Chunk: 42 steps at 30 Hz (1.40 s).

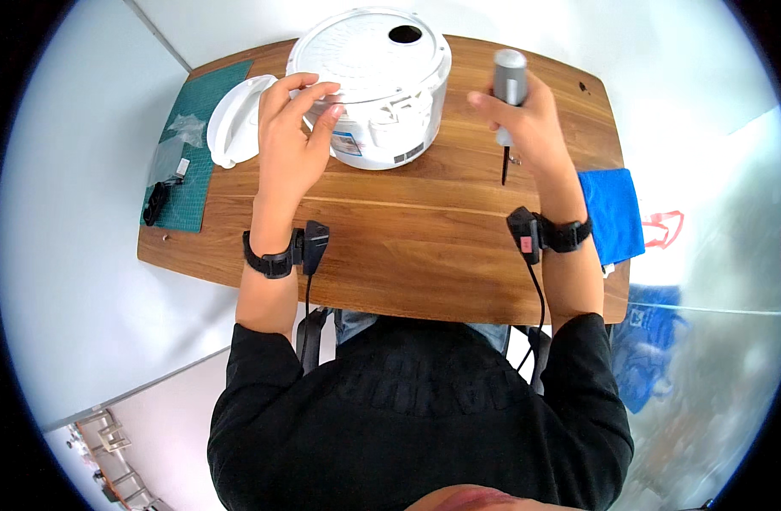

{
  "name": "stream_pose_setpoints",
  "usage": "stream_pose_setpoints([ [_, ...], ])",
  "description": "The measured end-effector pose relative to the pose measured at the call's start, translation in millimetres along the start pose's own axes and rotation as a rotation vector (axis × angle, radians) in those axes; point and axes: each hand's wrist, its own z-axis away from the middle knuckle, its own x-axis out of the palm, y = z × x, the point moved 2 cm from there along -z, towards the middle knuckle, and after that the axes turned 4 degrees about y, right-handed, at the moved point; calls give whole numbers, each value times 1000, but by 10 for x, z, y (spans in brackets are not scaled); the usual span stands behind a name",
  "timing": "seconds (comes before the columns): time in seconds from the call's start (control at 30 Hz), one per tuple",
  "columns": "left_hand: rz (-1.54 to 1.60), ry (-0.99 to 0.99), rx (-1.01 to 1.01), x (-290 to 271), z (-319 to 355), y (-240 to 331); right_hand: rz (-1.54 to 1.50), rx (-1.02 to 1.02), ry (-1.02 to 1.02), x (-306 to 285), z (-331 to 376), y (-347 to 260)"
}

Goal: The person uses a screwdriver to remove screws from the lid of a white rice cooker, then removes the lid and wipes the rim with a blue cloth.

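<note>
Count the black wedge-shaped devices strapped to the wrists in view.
2: one black wedge-shaped device is strapped just behind the left hand, another device just behind the right hand, which grips a grey-handled screwdriver with a black shaft. No others show.

One left hand, one right hand, so that's two in play! One screwdriver, just the one from where I'm standing. One big white appliance, and I make it one dark round hole up there. One loose white piece. Now the wrists: two black straps, two black boxes, two thin cables (one of each per arm, fair's fair). One wooden table, one green mat, one blue cloth. One bunch of black cord, and clear plastic whose pieces I can't count from here!
</note>
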Motion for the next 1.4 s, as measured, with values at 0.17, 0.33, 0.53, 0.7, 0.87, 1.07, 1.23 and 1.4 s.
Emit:
stream_pose_setpoints([
  [0.17, -53, 41, 37, 0, -4, -107, -20, 98, -3, 363, -273, -78],
  [0.33, 75, 12, -83, -16, -30, -92, -41, 170, 51, 473, -426, -8],
  [0.53, 115, 70, -75, 11, -20, -118, 25, 205, 33, 475, -475, -32],
  [0.7, 146, 112, -24, 22, -46, -126, 41, 180, 8, 457, -501, -58],
  [0.87, 151, 157, 18, 43, -80, -41, -62, 108, 67, 415, -443, -136],
  [1.07, 152, 158, 91, 157, -143, 269, -145, 34, 147, 104, -277, -223],
  [1.23, 192, 61, 122, 390, -155, 863, -361, 32, 244, -457, -121, -110],
  [1.4, 324, -118, 183, 831, -106, 1288, -509, 127, 417, -1034, 5, 263],
])
